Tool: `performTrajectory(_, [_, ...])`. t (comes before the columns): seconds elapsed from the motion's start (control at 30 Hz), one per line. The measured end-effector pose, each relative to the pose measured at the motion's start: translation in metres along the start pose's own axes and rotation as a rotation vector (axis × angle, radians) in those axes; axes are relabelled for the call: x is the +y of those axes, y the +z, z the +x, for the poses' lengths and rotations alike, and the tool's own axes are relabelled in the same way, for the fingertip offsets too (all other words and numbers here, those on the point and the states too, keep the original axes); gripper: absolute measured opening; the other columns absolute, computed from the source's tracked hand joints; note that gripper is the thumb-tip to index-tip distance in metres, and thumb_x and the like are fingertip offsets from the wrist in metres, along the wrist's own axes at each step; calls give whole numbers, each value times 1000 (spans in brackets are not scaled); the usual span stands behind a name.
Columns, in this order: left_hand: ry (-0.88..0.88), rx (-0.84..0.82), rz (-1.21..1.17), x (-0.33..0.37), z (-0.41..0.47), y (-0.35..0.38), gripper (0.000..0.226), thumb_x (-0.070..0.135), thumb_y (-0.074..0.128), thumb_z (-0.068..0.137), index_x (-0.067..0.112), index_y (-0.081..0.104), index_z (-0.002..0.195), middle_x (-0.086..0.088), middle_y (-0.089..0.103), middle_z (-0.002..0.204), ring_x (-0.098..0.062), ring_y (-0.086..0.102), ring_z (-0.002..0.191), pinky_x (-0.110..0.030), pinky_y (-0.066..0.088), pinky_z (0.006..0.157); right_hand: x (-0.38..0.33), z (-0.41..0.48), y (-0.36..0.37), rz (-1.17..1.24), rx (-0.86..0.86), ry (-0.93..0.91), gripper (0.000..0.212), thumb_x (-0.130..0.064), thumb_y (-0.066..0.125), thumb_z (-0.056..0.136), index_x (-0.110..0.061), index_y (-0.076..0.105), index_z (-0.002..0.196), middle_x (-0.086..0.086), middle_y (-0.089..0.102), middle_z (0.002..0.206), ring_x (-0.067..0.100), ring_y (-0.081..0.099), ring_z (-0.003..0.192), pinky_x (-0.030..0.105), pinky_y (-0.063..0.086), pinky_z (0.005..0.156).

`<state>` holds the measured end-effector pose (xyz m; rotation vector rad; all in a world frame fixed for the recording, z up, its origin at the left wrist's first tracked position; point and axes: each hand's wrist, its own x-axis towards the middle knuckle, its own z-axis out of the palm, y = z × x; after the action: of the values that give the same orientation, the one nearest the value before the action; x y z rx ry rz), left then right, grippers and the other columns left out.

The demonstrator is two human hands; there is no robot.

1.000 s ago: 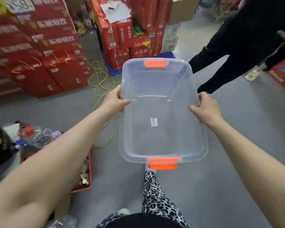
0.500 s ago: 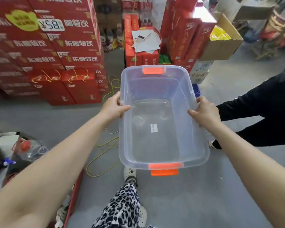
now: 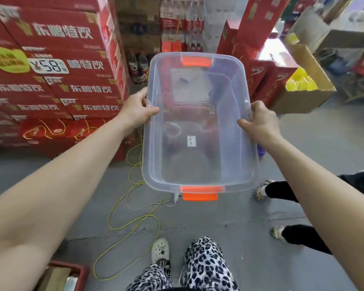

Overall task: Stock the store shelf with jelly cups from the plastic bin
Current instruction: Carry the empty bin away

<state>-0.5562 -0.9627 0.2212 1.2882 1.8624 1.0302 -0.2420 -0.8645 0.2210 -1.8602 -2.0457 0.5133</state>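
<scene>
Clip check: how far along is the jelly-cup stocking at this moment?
Done, it seems: the clear plastic bin with orange latches holds no jelly cups, only a small white sticker on its base. In hand: the left hand and right hand grip its long sides, holding it up near stacked red cartons. Left: unclear; no shelf or cups are in view, so perhaps a refill or putting the bin away.

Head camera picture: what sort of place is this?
Probably a shop's stockroom or a wholesale store: stacked red drink cartons with a ¥58 price tag, bottled drinks behind them, and an open cardboard box.
</scene>
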Motion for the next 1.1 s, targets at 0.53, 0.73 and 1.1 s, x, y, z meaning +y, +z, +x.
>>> performTrajectory(0.53, [37, 211, 29, 95, 228, 98, 44, 21, 61, 71, 24, 67, 114, 7, 61, 64, -11, 59, 60, -36, 55, 74, 55, 263, -60, 23, -30, -95, 36, -27, 65, 82, -13, 54, 113, 10, 65, 108, 34, 59, 100, 37, 45, 79])
performTrajectory(0.73, [151, 100, -50, 155, 270, 185, 43, 16, 59, 72, 26, 65, 113, 12, 54, 48, -8, 54, 40, -19, 44, 45, 135, 292, -112, 15, 63, -3, 35, -24, 66, 81, -11, 58, 112, 12, 68, 98, 35, 62, 94, 38, 48, 78])
performTrajectory(1.1, [217, -15, -67, 300, 373, 390, 25, 15, 69, 77, 11, 68, 101, 2, 61, 66, -9, 58, 58, -32, 51, 62, 311, 419, -249, -63, 124, 117, 35, -30, 68, 80, -13, 58, 108, 16, 64, 103, 39, 63, 93, 53, 56, 78])
